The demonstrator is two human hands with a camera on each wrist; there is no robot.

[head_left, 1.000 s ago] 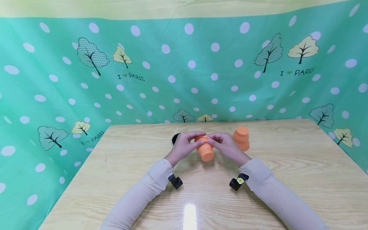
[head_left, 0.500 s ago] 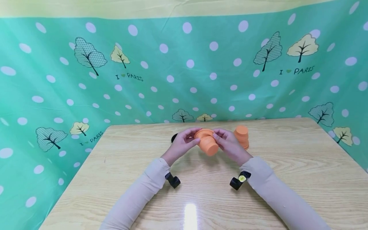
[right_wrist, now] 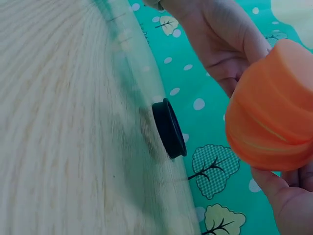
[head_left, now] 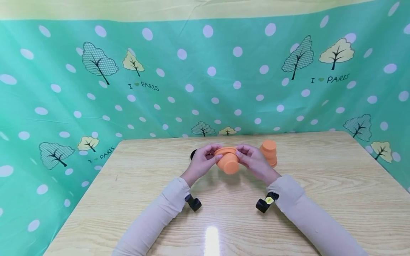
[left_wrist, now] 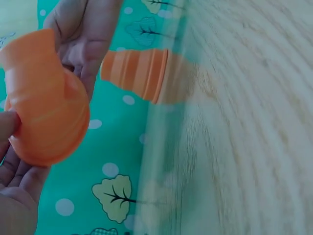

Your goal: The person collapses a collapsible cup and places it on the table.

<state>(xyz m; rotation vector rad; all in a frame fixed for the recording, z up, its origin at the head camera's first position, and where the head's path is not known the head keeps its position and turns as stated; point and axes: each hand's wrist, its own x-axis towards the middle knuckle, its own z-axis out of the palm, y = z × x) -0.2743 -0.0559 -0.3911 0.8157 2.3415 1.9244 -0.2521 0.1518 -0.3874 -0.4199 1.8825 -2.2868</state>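
Both hands hold an orange collapsible cup (head_left: 230, 166) above the table, its base tilted toward me and its wide rim facing away. My left hand (head_left: 200, 161) pinches the rim side at the left, thumb on the near wall. On the opposite side my right hand (head_left: 255, 163) pinches it the same way. The cup's ringed wall (left_wrist: 46, 98) looks partly folded and bent in the left wrist view. Its inside is hidden. A second orange cup (head_left: 269, 153) of the same ringed kind stands upside down just behind my right hand.
A black round ring-like piece (right_wrist: 168, 128) rests on the table behind my left hand, mostly hidden in the head view. The wooden table (head_left: 153, 153) ends at a green dotted cloth (head_left: 173, 78) hanging behind it.
The held cup first looked longer, with fingers across its middle. Its rim then came into view as the hands spread apart. Its base has since swung from right back toward the left.
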